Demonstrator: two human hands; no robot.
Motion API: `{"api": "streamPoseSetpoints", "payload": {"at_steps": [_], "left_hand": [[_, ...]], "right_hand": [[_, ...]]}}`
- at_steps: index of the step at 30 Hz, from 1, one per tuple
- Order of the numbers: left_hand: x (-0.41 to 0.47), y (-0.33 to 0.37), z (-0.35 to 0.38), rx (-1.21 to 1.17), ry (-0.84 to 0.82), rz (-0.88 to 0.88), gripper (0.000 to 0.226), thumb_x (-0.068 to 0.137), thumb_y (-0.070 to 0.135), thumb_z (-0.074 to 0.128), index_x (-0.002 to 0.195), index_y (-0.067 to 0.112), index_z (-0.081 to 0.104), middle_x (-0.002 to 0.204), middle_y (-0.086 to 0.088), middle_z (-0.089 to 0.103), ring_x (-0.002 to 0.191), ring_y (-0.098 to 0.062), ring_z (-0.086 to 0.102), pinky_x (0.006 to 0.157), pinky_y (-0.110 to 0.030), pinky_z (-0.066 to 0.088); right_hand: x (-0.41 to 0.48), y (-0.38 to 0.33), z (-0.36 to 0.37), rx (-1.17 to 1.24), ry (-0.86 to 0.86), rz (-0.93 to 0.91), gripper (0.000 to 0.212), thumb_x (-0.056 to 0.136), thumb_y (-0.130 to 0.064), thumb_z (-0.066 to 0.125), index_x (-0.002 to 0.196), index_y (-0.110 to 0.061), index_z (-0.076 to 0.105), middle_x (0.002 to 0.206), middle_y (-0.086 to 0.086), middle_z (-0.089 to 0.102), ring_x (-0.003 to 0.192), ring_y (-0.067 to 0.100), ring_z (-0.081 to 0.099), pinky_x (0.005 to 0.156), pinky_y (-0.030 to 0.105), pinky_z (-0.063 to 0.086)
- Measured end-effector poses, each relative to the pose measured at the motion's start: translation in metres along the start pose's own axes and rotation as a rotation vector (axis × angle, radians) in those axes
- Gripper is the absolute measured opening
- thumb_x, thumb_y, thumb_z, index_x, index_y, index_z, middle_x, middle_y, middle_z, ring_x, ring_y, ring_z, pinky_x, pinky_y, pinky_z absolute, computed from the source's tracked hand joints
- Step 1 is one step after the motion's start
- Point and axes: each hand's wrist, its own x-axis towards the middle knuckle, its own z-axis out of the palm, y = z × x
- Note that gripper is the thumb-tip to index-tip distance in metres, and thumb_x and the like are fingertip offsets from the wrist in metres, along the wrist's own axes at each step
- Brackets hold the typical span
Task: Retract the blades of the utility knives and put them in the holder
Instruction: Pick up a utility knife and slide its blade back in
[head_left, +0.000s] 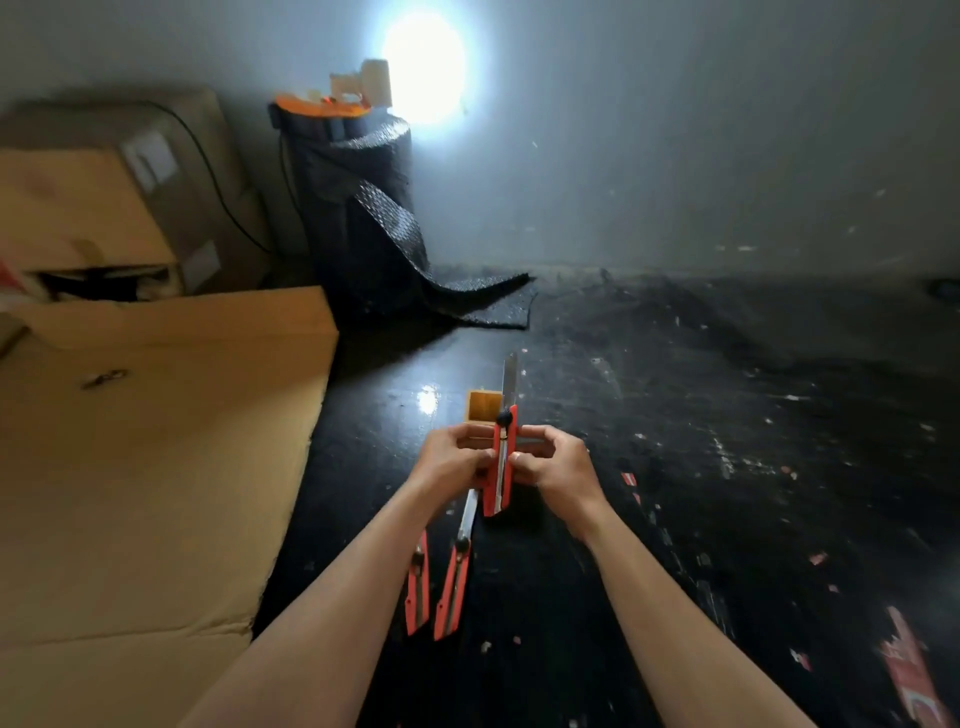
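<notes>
Utility knives, red: three in view.

One, the held knife (500, 467), is raised above the floor (675, 467) at centre, pointing away, its blade (509, 376) fully extended past the body and a black knob at the far end of the handle. The left hand (452, 457) is closed on its left side; the right hand (553, 462) is closed on its right side, fingertips pinched against the body.

Two more lie on the floor just near of the hands, side by side and close together. The left floor knife (417, 592) is partly hidden by the left forearm, so its blade cannot be judged. The right floor knife (453, 597) has its blade extended toward the hands.

Holder (484, 405): one, a small wooden open-topped box, on the floor just beyond the left hand, partly hidden by it.

Cardboard sheet (156, 467): one, left. Boxes (104, 197): stacked at far left. Dark roll (358, 208): one, upright by the far wall.
</notes>
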Motion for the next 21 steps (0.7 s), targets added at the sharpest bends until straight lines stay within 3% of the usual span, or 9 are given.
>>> {"api": "streamPoseSetpoints", "payload": {"at_steps": [4,9,12,15,18,21], "left_hand": [[0.000,0.041,-0.014,-0.065,0.021,0.084,0.028,0.092,-0.009,0.066,0.119,-0.003,0.069,0.103,-0.015,0.078,0.084,-0.026,0.079,0.072,-0.033,0.066],[-0.007,0.097,-0.021,-0.108,0.026,0.213,0.028,0.092,-0.009,0.066,0.111,0.009,0.074,0.087,-0.004,0.082,0.070,-0.018,0.079,0.057,-0.029,0.064],[-0.007,0.126,-0.024,-0.111,0.047,0.296,0.029,0.092,-0.008,0.068,0.113,0.009,0.075,0.089,-0.004,0.082,0.073,-0.018,0.081,0.058,-0.030,0.063],[-0.004,0.148,-0.027,-0.107,0.099,0.392,0.030,0.092,-0.010,0.065,0.118,0.002,0.074,0.097,-0.013,0.082,0.079,-0.027,0.082,0.061,-0.035,0.065],[-0.002,0.169,-0.027,-0.139,0.083,0.422,0.029,0.093,-0.011,0.065,0.119,-0.002,0.073,0.097,-0.016,0.082,0.082,-0.032,0.081,0.064,-0.040,0.066],[-0.002,0.189,-0.026,-0.163,0.073,0.441,0.031,0.092,-0.013,0.064,0.119,-0.002,0.072,0.093,-0.014,0.082,0.071,-0.021,0.080,0.059,-0.036,0.065]], "right_hand": [[0.017,-0.040,0.001,0.033,-0.013,-0.069,0.026,0.094,0.005,0.064,0.119,-0.001,0.064,0.102,0.014,0.077,0.089,0.023,0.079,0.077,0.036,0.064],[0.032,-0.091,-0.004,0.047,-0.001,-0.205,0.025,0.092,0.009,0.064,0.115,0.001,0.068,0.099,0.016,0.078,0.085,0.026,0.079,0.075,0.036,0.065],[0.036,-0.124,-0.008,0.042,0.011,-0.291,0.020,0.091,0.001,0.070,0.108,-0.008,0.071,0.096,0.010,0.078,0.078,0.017,0.079,0.069,0.027,0.065],[0.044,-0.153,-0.009,-0.049,0.063,-0.411,0.028,0.095,-0.011,0.069,0.123,-0.011,0.066,0.100,0.000,0.074,0.079,0.012,0.074,0.066,0.020,0.061],[0.055,-0.183,-0.010,-0.207,0.153,-0.529,0.034,0.100,-0.026,0.063,0.134,-0.028,0.059,0.108,-0.010,0.064,0.089,0.009,0.065,0.080,0.025,0.058],[0.062,-0.211,-0.014,-0.297,0.179,-0.620,0.023,0.101,-0.028,0.060,0.122,-0.031,0.068,0.114,-0.007,0.069,0.100,0.012,0.065,0.094,0.035,0.056]]}}
